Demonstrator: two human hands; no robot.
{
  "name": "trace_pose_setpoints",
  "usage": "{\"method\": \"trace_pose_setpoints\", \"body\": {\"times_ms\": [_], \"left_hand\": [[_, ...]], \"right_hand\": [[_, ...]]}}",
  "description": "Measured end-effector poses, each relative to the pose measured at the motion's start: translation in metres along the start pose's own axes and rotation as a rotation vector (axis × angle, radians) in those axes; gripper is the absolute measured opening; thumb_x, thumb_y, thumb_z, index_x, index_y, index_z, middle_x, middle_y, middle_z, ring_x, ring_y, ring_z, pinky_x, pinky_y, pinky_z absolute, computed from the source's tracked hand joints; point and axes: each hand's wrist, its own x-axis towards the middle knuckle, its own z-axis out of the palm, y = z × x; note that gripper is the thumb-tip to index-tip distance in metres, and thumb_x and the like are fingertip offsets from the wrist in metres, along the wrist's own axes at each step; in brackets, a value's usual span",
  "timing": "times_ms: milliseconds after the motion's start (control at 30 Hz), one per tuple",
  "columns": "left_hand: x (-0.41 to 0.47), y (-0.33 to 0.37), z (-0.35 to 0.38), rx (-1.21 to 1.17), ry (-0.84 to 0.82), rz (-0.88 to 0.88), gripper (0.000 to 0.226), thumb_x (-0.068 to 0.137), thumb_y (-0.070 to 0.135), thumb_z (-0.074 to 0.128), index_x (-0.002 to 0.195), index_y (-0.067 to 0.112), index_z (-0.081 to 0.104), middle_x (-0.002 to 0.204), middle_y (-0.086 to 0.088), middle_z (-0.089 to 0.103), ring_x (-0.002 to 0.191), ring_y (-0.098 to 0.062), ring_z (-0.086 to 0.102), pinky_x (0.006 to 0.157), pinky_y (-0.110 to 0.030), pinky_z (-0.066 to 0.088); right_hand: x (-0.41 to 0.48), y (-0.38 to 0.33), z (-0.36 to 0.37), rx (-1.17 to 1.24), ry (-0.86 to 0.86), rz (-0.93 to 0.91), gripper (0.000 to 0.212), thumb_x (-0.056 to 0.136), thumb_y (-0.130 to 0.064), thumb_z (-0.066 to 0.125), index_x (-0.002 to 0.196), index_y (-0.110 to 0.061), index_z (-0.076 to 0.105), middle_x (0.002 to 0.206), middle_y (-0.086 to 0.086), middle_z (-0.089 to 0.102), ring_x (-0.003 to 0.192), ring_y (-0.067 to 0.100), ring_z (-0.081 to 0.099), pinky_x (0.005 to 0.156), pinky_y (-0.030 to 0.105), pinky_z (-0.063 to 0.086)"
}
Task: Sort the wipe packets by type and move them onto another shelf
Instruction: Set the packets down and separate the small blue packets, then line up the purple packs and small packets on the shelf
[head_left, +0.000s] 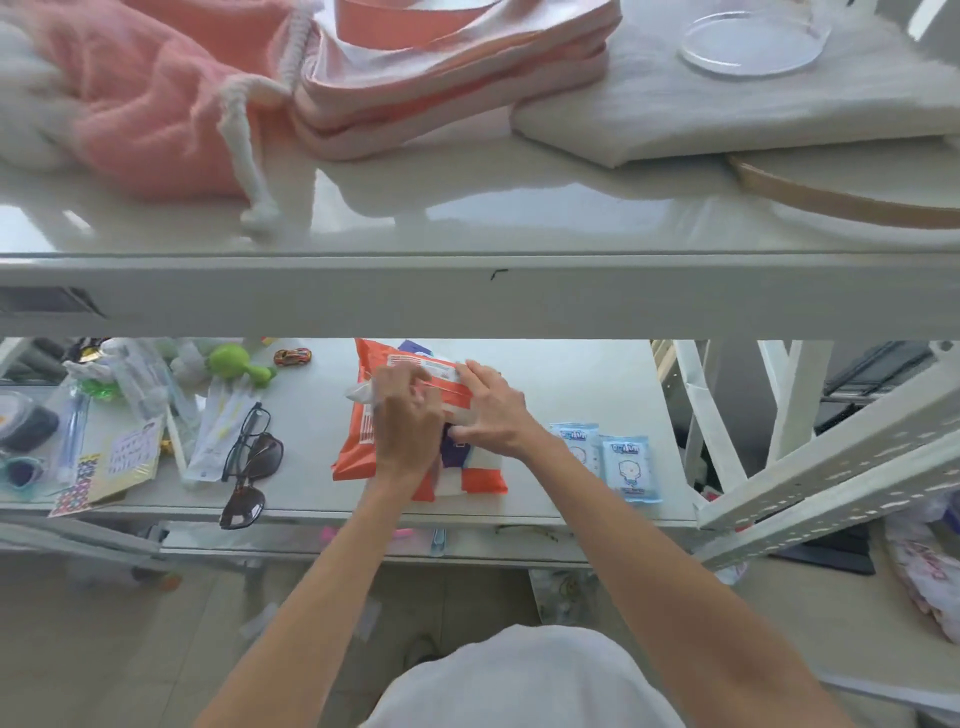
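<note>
The orange wipe packets (358, 457) lie stacked about mid-way along the lower shelf (311, 426), and a purple packet (454, 448) shows among them. Both hands are on the top orange packet (415, 366). The left hand (408, 415) has its grip curled onto the left part, and the right hand (491, 410) bends its fingers over the right end, thumb on the near side.

These are soft film packs, probably squashy and fairly heavy if full. Their slick wrap could slide off the pile, so holding each by its two short ends looks safest.

Just to the right lie two small pale-blue wipe packets (631, 467), side by side and likely light enough for a one-handed pinch. Sunglasses (254, 452) lie to the left, and the upper shelf (467, 223) carries a pink towel (156, 114).
</note>
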Motion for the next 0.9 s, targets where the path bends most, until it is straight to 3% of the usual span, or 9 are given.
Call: {"method": "trace_pose_setpoints", "body": {"times_ms": [100,233,333,433,533,633,767,900], "left_hand": [[0.023,-0.034,-0.026,-0.027,0.151,-0.163,0.02,0.083,0.01,0.054,0.102,0.009,0.06,0.108,-0.011,0.052,0.097,-0.028,0.055,0.095,-0.037,0.046],[0.029,-0.067,-0.028,-0.028,0.034,-0.326,0.033,0.092,0.041,0.049,0.111,0.016,0.058,0.119,-0.009,0.053,0.11,-0.031,0.057,0.106,-0.052,0.041],[0.033,-0.072,-0.024,-0.067,-0.05,-0.309,0.059,0.094,0.069,0.04,0.113,0.017,0.059,0.119,-0.01,0.057,0.109,-0.029,0.059,0.104,-0.053,0.044],[0.038,-0.071,-0.014,0.05,-0.124,-0.256,0.071,0.086,0.077,0.048,0.118,0.015,0.062,0.118,-0.012,0.06,0.109,-0.032,0.059,0.1,-0.048,0.046],[0.042,-0.069,0.001,0.294,-0.216,-0.207,0.071,0.082,0.068,0.069,0.122,0.01,0.059,0.12,-0.015,0.058,0.113,-0.035,0.057,0.096,-0.046,0.045],[0.045,-0.07,0.007,0.355,-0.265,-0.222,0.071,0.081,0.064,0.072,0.121,0.007,0.057,0.119,-0.017,0.057,0.114,-0.037,0.056,0.098,-0.045,0.044],[0.048,-0.075,0.007,0.398,-0.31,-0.219,0.066,0.084,0.066,0.067,0.114,0.007,0.061,0.117,-0.015,0.06,0.112,-0.035,0.057,0.096,-0.045,0.045],[0.05,-0.072,0.006,0.402,-0.34,-0.232,0.063,0.086,0.066,0.064,0.11,0.007,0.061,0.115,-0.013,0.062,0.111,-0.033,0.058,0.094,-0.045,0.045]], "right_hand": [[0.011,-0.007,0.017,-0.11,0.086,0.016,0.094,0.077,-0.038,0.072,0.157,-0.019,0.026,0.157,0.006,0.033,0.148,0.027,0.028,0.116,0.055,0.028],[0.011,-0.01,0.018,-0.102,0.268,0.058,0.073,0.077,-0.046,0.062,0.142,-0.014,0.047,0.134,0.009,0.053,0.123,0.031,0.051,0.101,0.049,0.039],[0.006,-0.008,0.0,-0.009,0.395,0.115,0.055,0.084,-0.04,0.053,0.131,-0.012,0.059,0.119,0.017,0.063,0.108,0.036,0.059,0.094,0.049,0.048],[0.012,0.011,-0.028,0.095,0.414,0.275,0.031,0.095,-0.028,0.055,0.113,-0.01,0.072,0.106,0.026,0.069,0.1,0.04,0.065,0.087,0.042,0.051],[0.025,0.055,-0.046,0.413,0.396,0.649,0.041,0.093,-0.036,0.062,0.112,-0.001,0.071,0.116,0.023,0.071,0.11,0.038,0.065,0.095,0.04,0.053],[0.023,0.088,-0.038,0.546,0.35,0.778,0.053,0.084,-0.049,0.073,0.116,-0.007,0.067,0.116,0.015,0.07,0.108,0.032,0.066,0.09,0.038,0.056],[0.019,0.101,-0.018,0.276,0.283,0.781,0.06,0.096,-0.052,0.062,0.125,0.0,0.062,0.128,0.025,0.061,0.122,0.038,0.057,0.096,0.041,0.048],[0.019,0.087,-0.013,-0.081,0.237,0.737,0.057,0.101,-0.054,0.049,0.123,-0.003,0.064,0.132,0.022,0.056,0.128,0.038,0.047,0.102,0.045,0.043]]}}
